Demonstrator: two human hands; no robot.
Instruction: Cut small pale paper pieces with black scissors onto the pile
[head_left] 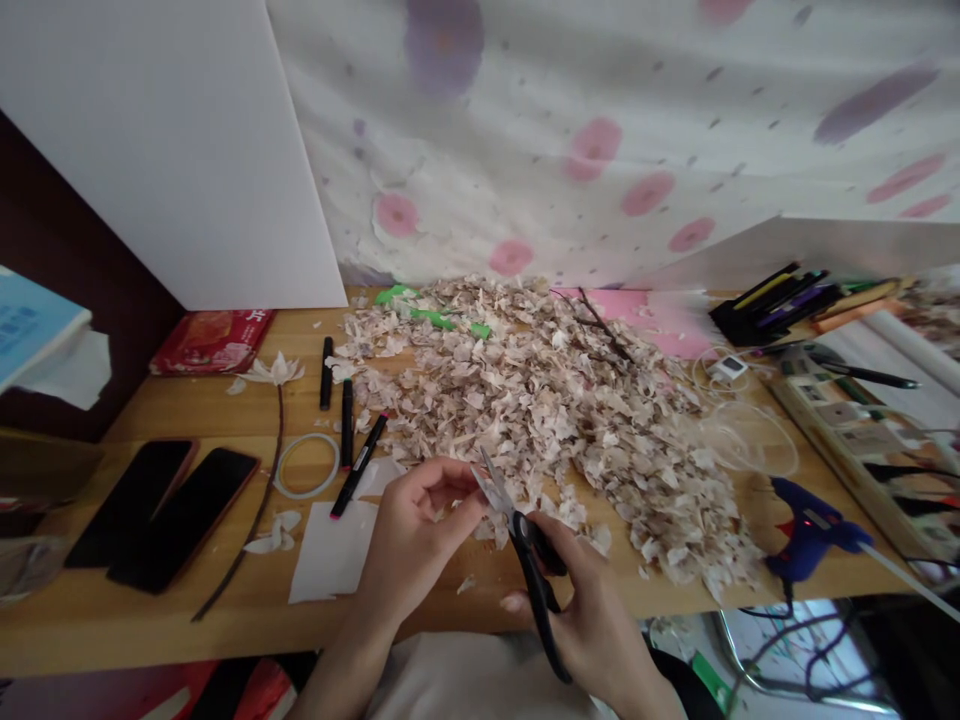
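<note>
In my right hand [589, 610] is a pair of black-handled scissors [534, 575], blades pointing up and left with their tips a little apart. My left hand [427, 525] pinches a small pale petal [491, 490] between thumb and fingertips, right at the blades. Its exact outline is partly lost among the fingers and scissors. Behind both hands spreads a broad heap of dry, whitish petals [517, 400]. To the left of my left hand lie white paper pieces [330, 560] and several black markers [358, 466].
On the left are a twig with a petal flower [279, 375], a tape ring [307, 466], two phones [184, 515] and a red packet [214, 340]. At right stand a blue glue gun [810, 528], a power strip [862, 440] and a pen holder [776, 305]. The wooden table's front edge [187, 650] is close.
</note>
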